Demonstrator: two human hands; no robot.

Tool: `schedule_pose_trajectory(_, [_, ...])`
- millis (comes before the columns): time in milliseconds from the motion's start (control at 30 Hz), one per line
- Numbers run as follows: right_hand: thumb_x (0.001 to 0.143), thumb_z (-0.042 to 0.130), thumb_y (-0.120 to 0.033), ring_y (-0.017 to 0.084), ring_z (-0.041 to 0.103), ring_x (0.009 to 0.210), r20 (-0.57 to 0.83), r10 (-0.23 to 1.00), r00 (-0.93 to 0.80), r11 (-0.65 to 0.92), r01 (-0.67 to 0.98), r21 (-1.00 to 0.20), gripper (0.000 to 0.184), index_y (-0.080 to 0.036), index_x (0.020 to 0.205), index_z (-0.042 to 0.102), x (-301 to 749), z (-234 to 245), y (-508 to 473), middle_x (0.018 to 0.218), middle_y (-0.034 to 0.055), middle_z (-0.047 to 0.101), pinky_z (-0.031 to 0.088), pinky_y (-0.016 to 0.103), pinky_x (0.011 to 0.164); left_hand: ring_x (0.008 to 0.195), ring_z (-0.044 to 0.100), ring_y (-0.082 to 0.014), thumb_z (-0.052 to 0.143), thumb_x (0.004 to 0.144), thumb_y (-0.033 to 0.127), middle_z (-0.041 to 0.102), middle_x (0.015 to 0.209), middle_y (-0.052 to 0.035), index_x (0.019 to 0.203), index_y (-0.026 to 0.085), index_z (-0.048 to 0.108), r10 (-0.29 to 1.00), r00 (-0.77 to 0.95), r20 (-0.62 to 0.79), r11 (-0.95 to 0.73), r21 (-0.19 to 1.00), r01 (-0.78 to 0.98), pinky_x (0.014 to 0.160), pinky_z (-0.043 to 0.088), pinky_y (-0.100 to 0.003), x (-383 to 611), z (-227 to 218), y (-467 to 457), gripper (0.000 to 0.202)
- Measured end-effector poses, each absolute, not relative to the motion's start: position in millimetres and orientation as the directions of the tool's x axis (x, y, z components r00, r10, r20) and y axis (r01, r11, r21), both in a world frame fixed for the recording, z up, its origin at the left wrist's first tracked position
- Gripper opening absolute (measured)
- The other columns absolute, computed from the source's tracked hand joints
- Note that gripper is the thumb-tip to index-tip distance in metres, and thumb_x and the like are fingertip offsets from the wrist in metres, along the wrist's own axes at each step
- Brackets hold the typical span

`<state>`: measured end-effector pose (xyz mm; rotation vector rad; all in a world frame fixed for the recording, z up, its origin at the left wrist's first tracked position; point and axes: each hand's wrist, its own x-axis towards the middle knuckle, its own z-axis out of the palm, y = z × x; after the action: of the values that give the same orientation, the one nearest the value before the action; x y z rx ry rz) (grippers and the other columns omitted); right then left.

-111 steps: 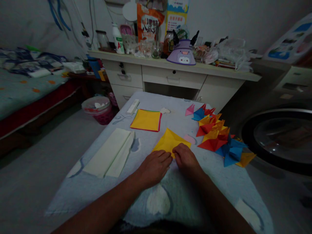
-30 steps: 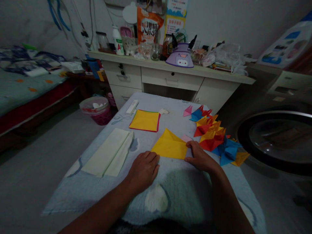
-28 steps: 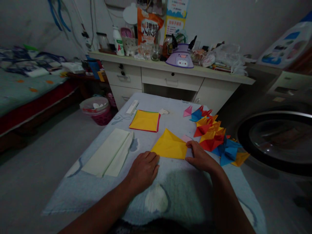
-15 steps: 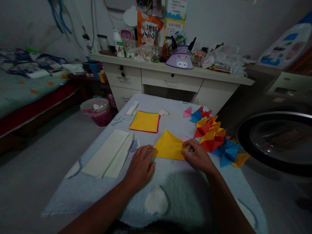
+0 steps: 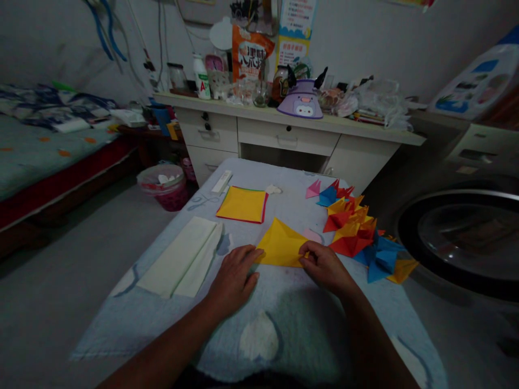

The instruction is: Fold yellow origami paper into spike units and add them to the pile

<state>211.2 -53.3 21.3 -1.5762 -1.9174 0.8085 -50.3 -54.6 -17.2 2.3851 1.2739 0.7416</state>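
Observation:
A yellow paper folded into a triangle lies on the cloth-covered table. My left hand rests flat by the triangle's left corner, fingertips touching the paper's edge. My right hand pinches the triangle's right corner, fingers curled on the paper. A stack of square coloured sheets, yellow on top, lies beyond it. To the right sits a pile of folded paper pieces in red, orange, blue and pink.
A folded white cloth lies at the table's left. A white box and scissors sit at the far left. Behind stand a cluttered desk, a pink bin, a bed and a washing machine.
Both hands left the triangle's near middle and went to its two lower corners. In the last half second my right hand drew inward along the right corner.

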Motion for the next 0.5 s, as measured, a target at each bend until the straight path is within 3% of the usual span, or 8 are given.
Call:
schedule_pose_trajectory(133, [0.073,0.050,-0.013,0.012,0.053,0.062,0.090,0.973,-0.212,0.209,0.649,-0.732,0.012,-0.020,0.080,0.056,211,27,-55,0.069,-0.0025,0.054,0.041,0.023,0.057,0.114,0.051,-0.0243,0.052,0.083,0.013,0.057,0.121,-0.0092,0.130,0.021,0.050,0.847,0.457,0.272,-0.523,0.579,0.625,0.100,0.042,-0.048,-50,-14,-53,0.047])
schedule_pose_trajectory(267, [0.073,0.050,-0.013,0.015,0.056,0.073,0.200,0.947,-0.251,0.314,0.605,-0.731,0.011,-0.021,0.079,0.053,213,34,-56,0.080,0.0017,0.059,0.046,0.027,0.069,0.102,0.057,-0.0200,0.051,0.083,0.010,0.058,0.109,-0.0072,0.128,0.022,0.053,0.841,0.456,0.290,-0.528,0.622,0.578,0.091,0.049,-0.039,-50,-9,-52,0.047])
schedule_pose_trajectory(500, [0.076,0.050,-0.012,0.019,0.058,0.089,0.271,0.914,-0.302,0.400,0.561,-0.724,0.010,-0.021,0.079,0.051,217,50,-61,0.090,0.0051,0.060,0.047,0.033,0.082,0.086,0.058,-0.0186,0.047,0.090,0.013,0.061,0.094,-0.0065,0.115,0.017,0.059,0.692,0.542,0.477,-0.715,0.342,0.610,0.077,0.050,-0.034,-55,4,-45,0.027])
